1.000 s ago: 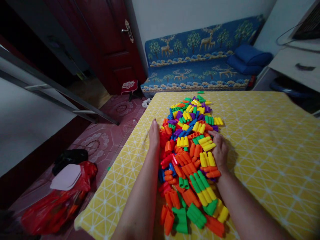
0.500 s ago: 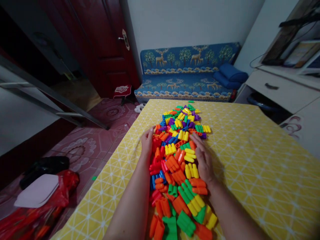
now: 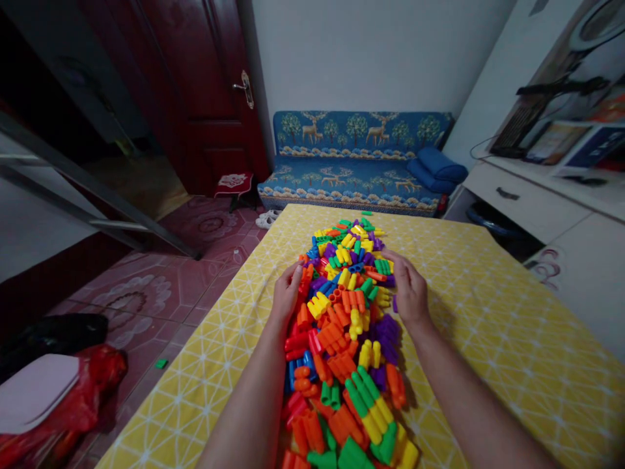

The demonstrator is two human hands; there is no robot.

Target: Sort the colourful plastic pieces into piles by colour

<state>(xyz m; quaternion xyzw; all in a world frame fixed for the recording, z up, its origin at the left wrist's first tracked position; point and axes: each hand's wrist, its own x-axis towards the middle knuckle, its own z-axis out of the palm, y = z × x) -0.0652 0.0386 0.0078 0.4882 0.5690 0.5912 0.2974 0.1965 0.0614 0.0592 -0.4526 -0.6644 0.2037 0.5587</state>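
Observation:
A long pile of plastic bullet-shaped building blocks [image 3: 332,337] in orange, yellow, green, purple, blue and red runs down the table. Along its left side lies my left hand [image 3: 286,294], fingers stretched forward and touching the orange and red blocks. My right hand [image 3: 410,290] is on the other side, fingers extended beside the far right blocks, with nothing gripped. Purple blocks [image 3: 388,337] lie at the pile's right edge, below that hand. Closer to me, a green-and-yellow joined row of blocks [image 3: 368,405] rests on top.
A yellow patterned cloth [image 3: 478,312] covers the table. One green block [image 3: 366,213] lies near the far edge, another green piece [image 3: 161,363] on the floor. Beyond stand a blue sofa [image 3: 336,170] and a small red stool [image 3: 234,184]; a white cabinet [image 3: 508,195] is at right.
My right hand has moved away from the pile's right side and slightly forward, uncovering purple blocks. Some yellow and orange blocks there have shifted. My left hand stays along the left edge.

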